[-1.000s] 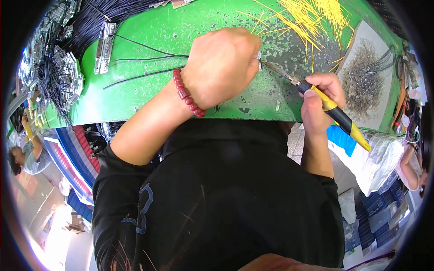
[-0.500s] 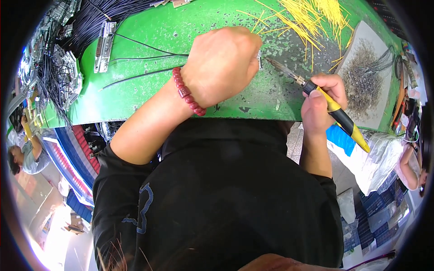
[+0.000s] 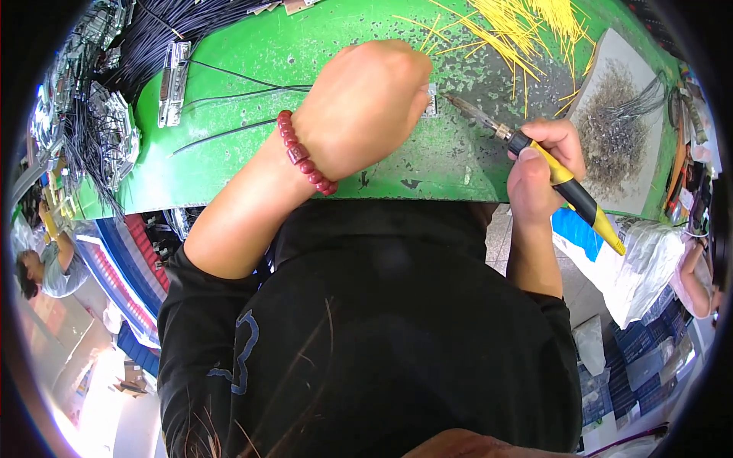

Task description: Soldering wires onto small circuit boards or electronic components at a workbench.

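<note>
While the right grip holds it, soldering iron points left.

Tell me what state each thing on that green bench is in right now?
Left hand: closed, pressing a small metal piece onto the green bench.
Right hand: gripping the soldering iron.
Soldering iron: tilted, tip pointing at the metal piece.
Yellow wires: loose, scattered.
Black wires: lying flat, leading under the left hand.
Bead bracelet: on the left wrist.

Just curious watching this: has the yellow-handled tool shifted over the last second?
Barely: the yellow-handled tool holds its angle, tip by the small metal part on the green bench.
</note>
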`<state>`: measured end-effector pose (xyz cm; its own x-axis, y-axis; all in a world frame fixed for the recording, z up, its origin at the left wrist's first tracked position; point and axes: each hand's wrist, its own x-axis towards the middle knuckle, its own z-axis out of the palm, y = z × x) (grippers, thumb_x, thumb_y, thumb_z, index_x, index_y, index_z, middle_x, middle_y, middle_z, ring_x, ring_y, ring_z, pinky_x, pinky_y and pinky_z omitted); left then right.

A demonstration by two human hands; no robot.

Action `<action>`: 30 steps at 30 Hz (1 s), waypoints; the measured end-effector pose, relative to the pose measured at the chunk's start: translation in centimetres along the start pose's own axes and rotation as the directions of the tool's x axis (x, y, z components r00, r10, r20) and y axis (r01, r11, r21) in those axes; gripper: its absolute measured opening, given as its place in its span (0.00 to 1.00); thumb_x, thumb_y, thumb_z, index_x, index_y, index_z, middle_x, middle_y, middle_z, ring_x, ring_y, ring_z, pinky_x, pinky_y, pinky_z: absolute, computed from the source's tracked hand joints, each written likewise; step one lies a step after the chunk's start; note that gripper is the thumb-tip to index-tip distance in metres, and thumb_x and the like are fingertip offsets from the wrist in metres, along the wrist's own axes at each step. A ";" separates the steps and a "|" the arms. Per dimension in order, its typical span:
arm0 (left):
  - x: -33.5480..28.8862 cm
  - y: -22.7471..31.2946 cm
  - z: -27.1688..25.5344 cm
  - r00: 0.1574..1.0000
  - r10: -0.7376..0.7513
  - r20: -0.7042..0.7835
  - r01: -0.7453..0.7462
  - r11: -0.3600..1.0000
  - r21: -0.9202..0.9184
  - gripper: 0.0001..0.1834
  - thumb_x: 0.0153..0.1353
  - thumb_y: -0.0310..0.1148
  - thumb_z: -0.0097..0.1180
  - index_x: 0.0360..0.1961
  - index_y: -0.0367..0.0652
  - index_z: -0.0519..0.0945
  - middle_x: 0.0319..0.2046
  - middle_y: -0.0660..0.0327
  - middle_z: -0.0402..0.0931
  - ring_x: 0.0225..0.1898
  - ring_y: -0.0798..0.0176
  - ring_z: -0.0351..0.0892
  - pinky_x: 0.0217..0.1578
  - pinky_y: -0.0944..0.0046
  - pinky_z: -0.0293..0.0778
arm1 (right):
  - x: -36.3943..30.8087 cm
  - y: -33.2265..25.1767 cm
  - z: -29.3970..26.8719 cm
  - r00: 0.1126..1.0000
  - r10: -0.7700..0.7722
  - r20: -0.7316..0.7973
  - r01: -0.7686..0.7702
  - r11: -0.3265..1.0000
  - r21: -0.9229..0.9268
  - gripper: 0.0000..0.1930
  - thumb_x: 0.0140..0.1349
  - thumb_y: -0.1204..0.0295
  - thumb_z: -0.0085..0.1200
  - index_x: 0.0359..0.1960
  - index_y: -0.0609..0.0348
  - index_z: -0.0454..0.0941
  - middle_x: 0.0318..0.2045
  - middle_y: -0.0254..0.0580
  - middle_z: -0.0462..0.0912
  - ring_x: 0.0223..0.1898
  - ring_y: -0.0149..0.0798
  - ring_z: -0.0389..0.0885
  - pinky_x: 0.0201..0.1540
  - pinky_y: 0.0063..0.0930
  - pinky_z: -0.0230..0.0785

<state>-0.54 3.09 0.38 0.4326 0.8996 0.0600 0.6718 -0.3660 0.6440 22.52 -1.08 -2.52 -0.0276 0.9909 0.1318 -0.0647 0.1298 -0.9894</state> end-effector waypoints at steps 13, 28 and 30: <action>0.5 0.0 -0.2 0.999 -0.010 0.035 0.010 1.000 0.001 0.09 0.53 0.29 0.54 0.22 0.33 0.75 0.24 0.44 0.75 0.30 0.39 0.77 0.34 0.45 0.74 | 0.1 -0.1 0.1 0.999 -0.009 0.052 0.013 0.996 -0.084 0.10 0.54 0.74 0.53 0.35 0.66 0.71 0.25 0.36 0.73 0.23 0.25 0.68 0.27 0.17 0.63; 0.3 -0.3 0.2 1.000 0.005 -0.014 -0.005 1.000 -0.007 0.05 0.50 0.24 0.57 0.21 0.34 0.75 0.22 0.50 0.74 0.27 0.45 0.75 0.29 0.53 0.71 | 0.1 0.0 0.3 0.997 -0.070 -0.013 0.071 0.997 0.036 0.10 0.54 0.73 0.51 0.35 0.67 0.71 0.23 0.42 0.72 0.22 0.28 0.68 0.25 0.19 0.62; 0.4 -0.3 0.1 1.000 -0.005 -0.009 0.005 1.000 -0.006 0.05 0.50 0.24 0.57 0.21 0.35 0.75 0.22 0.50 0.75 0.27 0.45 0.76 0.29 0.53 0.72 | 0.1 0.1 0.1 0.996 -0.084 -0.014 0.084 0.996 0.017 0.11 0.54 0.72 0.52 0.35 0.67 0.71 0.24 0.43 0.73 0.23 0.29 0.69 0.26 0.19 0.64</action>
<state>-0.49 3.54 0.12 0.4236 0.9036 0.0634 0.6706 -0.3599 0.6487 22.43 -0.97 -2.59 -0.0077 0.9769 0.2138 -0.0834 0.2124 -0.9736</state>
